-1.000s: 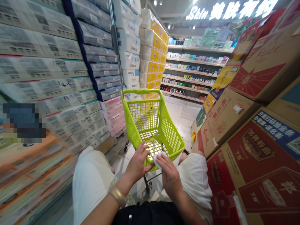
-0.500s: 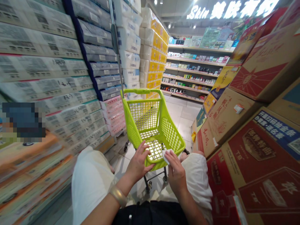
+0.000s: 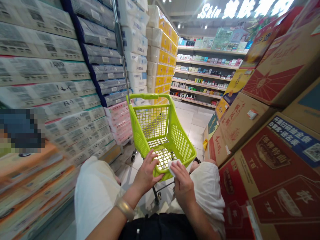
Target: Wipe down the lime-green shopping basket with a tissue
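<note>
Wiping looks unfinished, with the white cloth [image 3: 171, 168] under the bent fingers of the right hand [image 3: 184, 184], seemingly pressed to the basket [image 3: 180, 140] at its near edge; I can't tell which stretches are done or left. The left hand [image 3: 147, 174], fingers parted, loosely grips the near-left corner. The basket stands upright above its wheels [image 3: 157, 198], between the person's knees: bright lime plastic, latticed sides, apparently unbroken.
</note>
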A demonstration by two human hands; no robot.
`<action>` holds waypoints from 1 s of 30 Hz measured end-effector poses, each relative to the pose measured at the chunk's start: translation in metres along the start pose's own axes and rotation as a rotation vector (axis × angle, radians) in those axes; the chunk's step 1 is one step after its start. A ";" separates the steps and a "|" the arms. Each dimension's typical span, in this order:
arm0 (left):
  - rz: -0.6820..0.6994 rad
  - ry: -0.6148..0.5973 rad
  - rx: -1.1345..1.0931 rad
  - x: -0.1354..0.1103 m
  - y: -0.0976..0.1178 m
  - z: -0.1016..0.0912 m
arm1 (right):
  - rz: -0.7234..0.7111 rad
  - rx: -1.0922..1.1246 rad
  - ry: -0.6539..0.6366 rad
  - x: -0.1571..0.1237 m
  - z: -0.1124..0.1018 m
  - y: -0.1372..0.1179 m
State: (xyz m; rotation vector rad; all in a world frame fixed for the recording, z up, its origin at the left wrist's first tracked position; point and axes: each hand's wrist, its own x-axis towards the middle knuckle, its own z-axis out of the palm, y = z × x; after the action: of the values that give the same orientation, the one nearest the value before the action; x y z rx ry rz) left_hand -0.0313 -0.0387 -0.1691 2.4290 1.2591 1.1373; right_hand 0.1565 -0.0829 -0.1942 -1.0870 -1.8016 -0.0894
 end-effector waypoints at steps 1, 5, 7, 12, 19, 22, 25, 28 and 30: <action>0.004 0.002 0.000 0.000 0.000 0.000 | -0.053 0.030 -0.053 0.000 0.001 -0.005; 0.005 -0.011 0.008 0.000 -0.001 0.000 | -0.105 0.070 -0.136 0.001 0.001 -0.007; -0.001 -0.015 0.012 0.000 -0.001 0.000 | -0.013 0.018 -0.043 0.002 -0.001 0.002; 0.008 -0.004 0.007 0.000 -0.001 0.000 | 0.012 0.015 -0.027 0.002 0.003 -0.002; 0.009 -0.018 0.002 0.000 -0.002 -0.001 | 0.011 -0.007 -0.035 0.003 0.001 0.002; 0.007 -0.011 0.015 -0.001 -0.002 0.001 | 0.081 -0.050 0.038 0.003 -0.003 0.008; 0.014 -0.008 0.015 -0.001 -0.002 0.002 | -0.003 0.019 -0.062 0.003 0.001 -0.006; 0.021 -0.013 0.011 0.000 -0.002 0.000 | -0.058 0.064 -0.130 0.003 0.002 -0.010; 0.016 -0.013 0.013 0.000 -0.002 0.000 | 0.012 0.020 -0.070 0.004 -0.003 0.001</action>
State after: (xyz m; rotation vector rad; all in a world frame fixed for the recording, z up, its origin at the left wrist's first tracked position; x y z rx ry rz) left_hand -0.0329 -0.0380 -0.1698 2.4557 1.2497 1.1197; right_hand 0.1586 -0.0812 -0.1902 -1.0983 -1.8545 -0.0263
